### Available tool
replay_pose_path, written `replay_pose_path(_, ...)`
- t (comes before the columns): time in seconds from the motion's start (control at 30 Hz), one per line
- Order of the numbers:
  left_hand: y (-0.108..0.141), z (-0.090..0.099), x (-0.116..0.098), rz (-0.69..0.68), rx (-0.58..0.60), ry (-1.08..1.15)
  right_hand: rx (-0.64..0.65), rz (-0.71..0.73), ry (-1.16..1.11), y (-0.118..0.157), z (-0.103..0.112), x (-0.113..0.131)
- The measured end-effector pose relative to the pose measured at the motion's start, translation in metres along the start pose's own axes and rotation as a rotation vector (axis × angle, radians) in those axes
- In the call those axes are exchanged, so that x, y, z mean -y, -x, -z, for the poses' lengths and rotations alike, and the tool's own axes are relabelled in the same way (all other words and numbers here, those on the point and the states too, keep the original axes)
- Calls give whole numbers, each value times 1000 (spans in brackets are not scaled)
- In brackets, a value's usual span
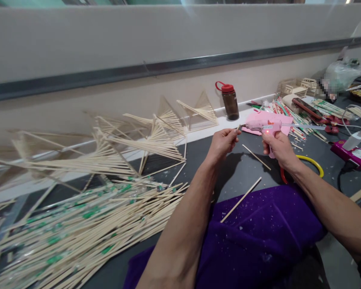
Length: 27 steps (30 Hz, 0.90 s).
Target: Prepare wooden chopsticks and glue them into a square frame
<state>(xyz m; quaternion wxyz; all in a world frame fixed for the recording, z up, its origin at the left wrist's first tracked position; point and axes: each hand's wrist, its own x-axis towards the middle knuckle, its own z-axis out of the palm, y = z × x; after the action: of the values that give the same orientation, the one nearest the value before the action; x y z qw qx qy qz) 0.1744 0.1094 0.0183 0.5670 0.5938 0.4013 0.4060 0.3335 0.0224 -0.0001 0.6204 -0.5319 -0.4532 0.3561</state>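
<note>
My right hand (278,147) is wrapped round the handle of a pink hot glue gun (267,125), with a small red light lit on its side. A clear glue stick (303,126) sticks out of the gun's back. The nozzle points left at my left hand (225,141), whose fingers are pinched together close to the tip. Something small and pale shows at those fingertips, too little to make out. Below the hands, one loose wooden stick (256,157) lies on the dark table; another stick (241,200) rests partly on a purple cloth (258,233).
Chopstick-like sticks (108,228), some in green-marked wrappers, are heaped at left. Fan-shaped stick structures (156,144) stand along the wall near a red-lidded bottle (230,104). At right are a yellow-and-red ring-shaped handle (314,162), a purple power strip (353,154) and cables.
</note>
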Motion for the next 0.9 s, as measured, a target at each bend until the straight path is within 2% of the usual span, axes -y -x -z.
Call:
replay_pose_path(0.77,0,0,1,-1,7,-10,13,-19,-16,1,0,4)
replay_pose_path(0.9,1,0,0,2,8,-16,-25,-23,-59,1,-1,4)
